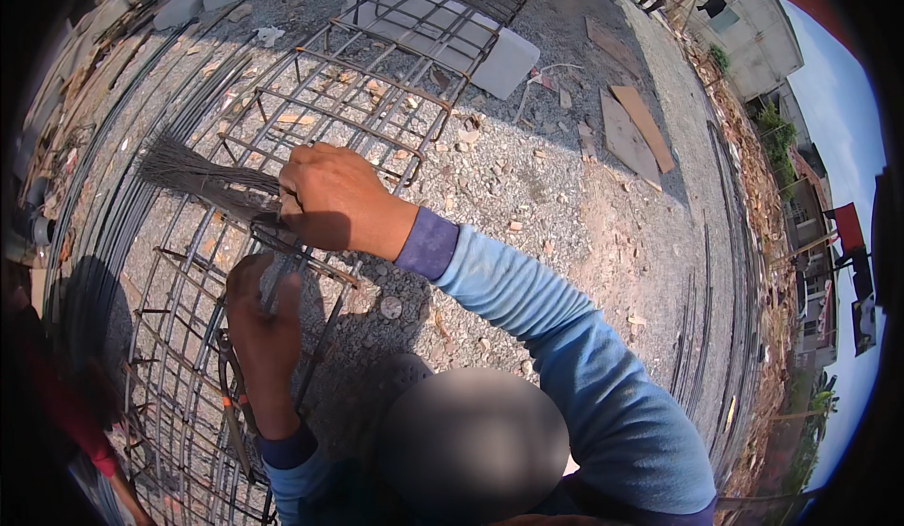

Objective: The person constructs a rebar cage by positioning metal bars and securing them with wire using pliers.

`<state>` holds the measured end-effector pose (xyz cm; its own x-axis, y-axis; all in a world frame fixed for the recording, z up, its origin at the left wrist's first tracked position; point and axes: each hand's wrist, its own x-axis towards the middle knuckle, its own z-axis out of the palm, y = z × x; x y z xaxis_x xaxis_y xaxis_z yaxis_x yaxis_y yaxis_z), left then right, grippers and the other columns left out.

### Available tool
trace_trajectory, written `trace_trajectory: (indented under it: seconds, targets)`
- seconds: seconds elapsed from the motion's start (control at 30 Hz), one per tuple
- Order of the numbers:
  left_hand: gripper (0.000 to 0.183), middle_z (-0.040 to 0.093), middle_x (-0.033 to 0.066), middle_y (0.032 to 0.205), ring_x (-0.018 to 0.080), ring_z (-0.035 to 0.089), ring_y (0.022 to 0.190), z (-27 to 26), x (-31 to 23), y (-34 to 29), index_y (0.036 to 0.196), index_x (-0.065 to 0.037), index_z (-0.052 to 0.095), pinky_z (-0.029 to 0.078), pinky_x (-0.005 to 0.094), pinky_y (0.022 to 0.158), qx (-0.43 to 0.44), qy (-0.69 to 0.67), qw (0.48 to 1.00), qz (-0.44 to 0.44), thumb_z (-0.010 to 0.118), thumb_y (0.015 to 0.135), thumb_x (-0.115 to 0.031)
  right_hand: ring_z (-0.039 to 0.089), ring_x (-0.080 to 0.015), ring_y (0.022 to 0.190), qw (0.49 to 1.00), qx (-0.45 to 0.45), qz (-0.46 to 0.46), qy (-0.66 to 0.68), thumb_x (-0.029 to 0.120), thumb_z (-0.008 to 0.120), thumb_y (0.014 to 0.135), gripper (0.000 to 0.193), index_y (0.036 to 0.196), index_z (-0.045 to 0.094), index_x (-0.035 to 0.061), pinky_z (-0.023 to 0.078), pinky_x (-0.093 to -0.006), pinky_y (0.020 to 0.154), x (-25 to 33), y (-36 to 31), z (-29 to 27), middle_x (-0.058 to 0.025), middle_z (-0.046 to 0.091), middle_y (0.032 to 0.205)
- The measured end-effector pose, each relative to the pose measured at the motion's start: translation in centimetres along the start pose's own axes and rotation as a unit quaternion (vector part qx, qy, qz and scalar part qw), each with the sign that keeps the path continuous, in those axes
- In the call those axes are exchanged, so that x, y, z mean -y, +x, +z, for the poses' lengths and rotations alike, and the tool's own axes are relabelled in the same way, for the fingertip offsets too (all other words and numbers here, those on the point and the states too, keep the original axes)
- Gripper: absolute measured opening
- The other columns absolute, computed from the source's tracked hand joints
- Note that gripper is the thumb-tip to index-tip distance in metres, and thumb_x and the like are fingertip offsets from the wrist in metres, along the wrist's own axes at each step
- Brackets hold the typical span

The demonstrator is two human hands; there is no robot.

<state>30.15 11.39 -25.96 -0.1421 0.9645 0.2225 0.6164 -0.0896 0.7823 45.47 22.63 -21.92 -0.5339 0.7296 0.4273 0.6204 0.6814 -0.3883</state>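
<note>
While pinching a fan-ended bundle of thin black wire (179, 163) in the right hand (334, 196), leans over a long cage of grey and rusty steel bars (353, 123). Has the wire just over the cage, with loose ends to the left (much like an old broom). Holds the left hand (264, 338) just below, with bent fingers and a thumb set apart. Cannot tell whether touching the bars. Near that wrist, can spot a dark thing with orange marks (229, 398). Farther left, can see long dark steel rods (122, 140); up ahead, a big pale block (513, 64).
</note>
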Motion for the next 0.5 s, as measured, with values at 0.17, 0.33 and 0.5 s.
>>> trace_trajectory:
  seconds: [0.17, 0.33, 0.5]
  targets:
    - [0.046, 0.049, 0.0246, 0.126, 0.04, 0.048, 0.119, 2.6, -0.6, 1.1, 0.124, -0.001, 0.052, 0.04, 0.0451, 0.098, -0.014, 0.042, 0.997, 0.068, 0.065, 0.083, -0.017, 0.058, -0.0323, 0.082, 0.998, 0.019, -0.02, 0.056, 0.014, 0.059, 0.072, 0.013, 0.078, 0.061, 0.0026, 0.047, -0.04, 0.073, 0.5, -0.2, 1.1, -0.0141, 0.057, 0.078]
    - [0.05, 0.047, 0.0262, 0.129, 0.0414, 0.045, 0.122, 3.0, 0.5, 0.7, 0.127, -0.001, 0.05, 0.039, 0.0456, 0.1, 0.049, 0.044, 0.995, 0.075, 0.065, 0.083, -0.02, 0.061, -0.0301, 0.082, 0.992, 0.082, -0.063, -0.072, 0.017, 0.064, 0.069, 0.015, 0.077, 0.062, 0.0041, 0.048, -0.0407, 0.073, -1.0, -1.5, 0.4, -0.0133, 0.059, 0.079]
    - [0.053, 0.046, 0.0279, 0.13, 0.0427, 0.044, 0.122, 4.1, 0.8, -1.3, 0.128, 0.0, 0.049, 0.038, 0.0465, 0.101, 0.069, 0.052, 0.993, 0.081, 0.065, 0.084, -0.025, 0.06, -0.0293, 0.082, 0.97, 0.183, -0.078, -0.141, 0.016, 0.062, 0.067, 0.016, 0.078, 0.063, 0.0034, 0.048, -0.0404, 0.073, -2.3, -2.3, -0.1, -0.0122, 0.059, 0.08]
